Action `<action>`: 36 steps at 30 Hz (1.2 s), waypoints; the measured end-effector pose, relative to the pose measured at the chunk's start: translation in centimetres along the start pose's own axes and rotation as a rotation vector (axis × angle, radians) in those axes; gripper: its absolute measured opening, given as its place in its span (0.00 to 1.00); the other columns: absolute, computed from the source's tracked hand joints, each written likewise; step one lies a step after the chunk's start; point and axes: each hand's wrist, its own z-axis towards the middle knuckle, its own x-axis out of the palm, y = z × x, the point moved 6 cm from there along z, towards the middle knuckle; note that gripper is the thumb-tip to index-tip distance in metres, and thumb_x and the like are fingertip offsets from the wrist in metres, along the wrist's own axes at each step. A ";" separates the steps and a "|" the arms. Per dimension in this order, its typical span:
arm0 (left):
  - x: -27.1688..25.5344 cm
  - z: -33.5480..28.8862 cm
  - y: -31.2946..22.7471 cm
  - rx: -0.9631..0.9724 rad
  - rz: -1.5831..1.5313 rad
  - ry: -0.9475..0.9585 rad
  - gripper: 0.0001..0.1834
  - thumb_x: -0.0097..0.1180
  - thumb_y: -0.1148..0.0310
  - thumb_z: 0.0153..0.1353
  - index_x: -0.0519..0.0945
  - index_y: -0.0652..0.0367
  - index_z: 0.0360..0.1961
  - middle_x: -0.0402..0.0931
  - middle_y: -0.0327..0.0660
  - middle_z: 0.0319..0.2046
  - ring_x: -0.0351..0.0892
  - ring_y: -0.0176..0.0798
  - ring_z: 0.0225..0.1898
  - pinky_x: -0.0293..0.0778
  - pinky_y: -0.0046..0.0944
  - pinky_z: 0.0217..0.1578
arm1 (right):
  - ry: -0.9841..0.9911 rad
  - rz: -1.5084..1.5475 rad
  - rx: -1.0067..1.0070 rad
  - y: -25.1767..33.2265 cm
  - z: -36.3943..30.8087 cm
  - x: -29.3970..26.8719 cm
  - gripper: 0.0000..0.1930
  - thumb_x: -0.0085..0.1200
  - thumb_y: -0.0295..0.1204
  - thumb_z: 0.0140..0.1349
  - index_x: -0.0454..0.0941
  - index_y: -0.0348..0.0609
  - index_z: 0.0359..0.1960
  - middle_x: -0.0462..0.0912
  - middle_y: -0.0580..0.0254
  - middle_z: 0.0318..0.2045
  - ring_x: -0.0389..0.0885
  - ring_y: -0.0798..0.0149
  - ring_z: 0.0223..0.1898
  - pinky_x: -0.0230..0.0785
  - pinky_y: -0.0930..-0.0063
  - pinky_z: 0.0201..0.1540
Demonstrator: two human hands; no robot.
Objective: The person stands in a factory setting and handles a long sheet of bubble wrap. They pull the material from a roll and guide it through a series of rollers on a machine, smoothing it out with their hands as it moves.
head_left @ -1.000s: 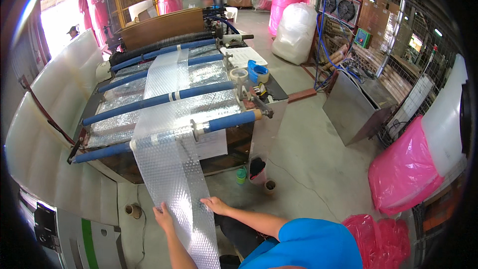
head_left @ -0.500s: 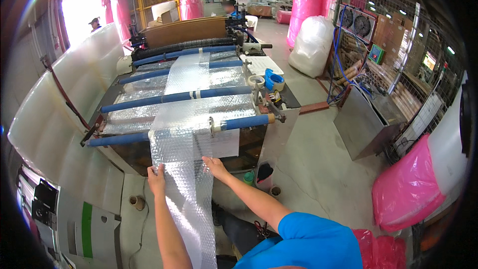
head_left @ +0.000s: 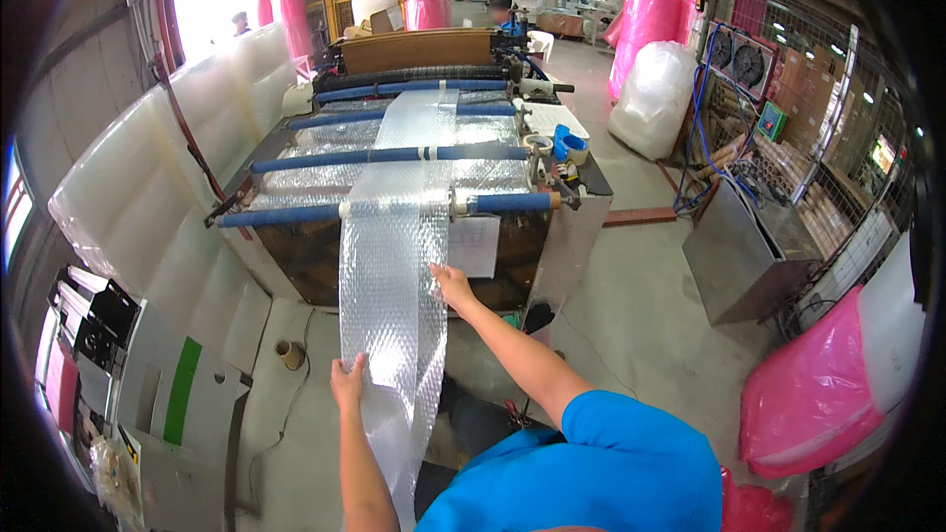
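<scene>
A long strip of clear bubble wrap (head_left: 392, 271) runs over the blue rollers of a machine and hangs down toward me. My left hand (head_left: 348, 382) pinches its left edge, low on the hanging part. Higher up, my right hand (head_left: 452, 289) has its fingers closed on the right edge. Between my hands the strip stays fairly flat and shines in the light. Above them lies the front blue roller (head_left: 512, 203), with a collar beside the strip. The lower end of the wrap passes below the picture's edge.
Tape rolls (head_left: 570, 146) sit on the machine's right corner. Large wrapped rolls (head_left: 158, 177) line the left wall. A cardboard core (head_left: 290, 354) and a cable lie on the floor. A metal cabinet (head_left: 734, 256) and a pink-wrapped roll (head_left: 803, 389) stand at right. Another person (head_left: 503, 16) is far back.
My left hand is farther down the strip, away from the front roller. My right hand still grips the right edge. The whole view has shifted, with the machine now higher and more to the right.
</scene>
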 end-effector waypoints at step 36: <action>1.3 -1.8 3.4 -0.105 0.197 0.075 0.21 0.44 0.49 0.52 0.70 0.57 0.35 0.73 0.50 0.31 0.71 0.54 0.37 0.65 0.48 0.36 | 0.339 -0.287 0.292 -12.7 -18.5 0.8 0.21 0.39 0.45 0.58 0.69 0.39 0.19 0.71 0.61 0.11 0.69 0.71 0.12 0.62 0.78 0.17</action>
